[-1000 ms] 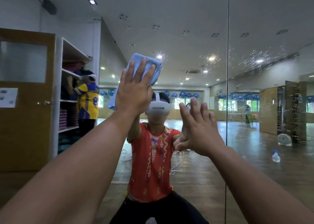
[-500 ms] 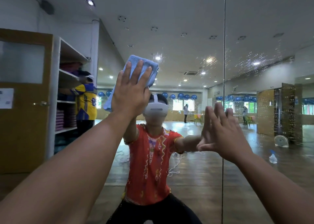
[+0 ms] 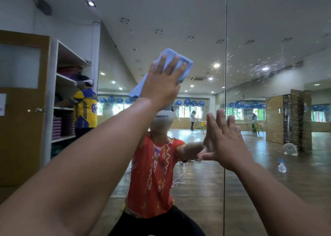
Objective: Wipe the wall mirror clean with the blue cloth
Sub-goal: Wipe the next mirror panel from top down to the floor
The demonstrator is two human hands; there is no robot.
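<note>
Droplet-speckled glass spreads right of the thin vertical seam [image 3: 226, 39] in the large wall mirror [image 3: 268, 30]. Left of it, the left hand [image 3: 161, 87], fingers straight, presses the folded light-blue cloth [image 3: 169, 54] flat; the right hand [image 3: 227, 144], fingers spread, touches glass at the seam.

The person wears a red patterned short-sleeved shirt [image 3: 152, 175], black trousers [image 3: 161, 225] and a white headset [image 3: 163, 116].

No readable text anywhere

The paper sheet [image 3: 2, 104] on the brown door [image 3: 21, 128] has some print, but it's way too blurry to read. The blue patch on the yellow jersey [image 3: 86, 107] might be a number, can't tell.
</note>
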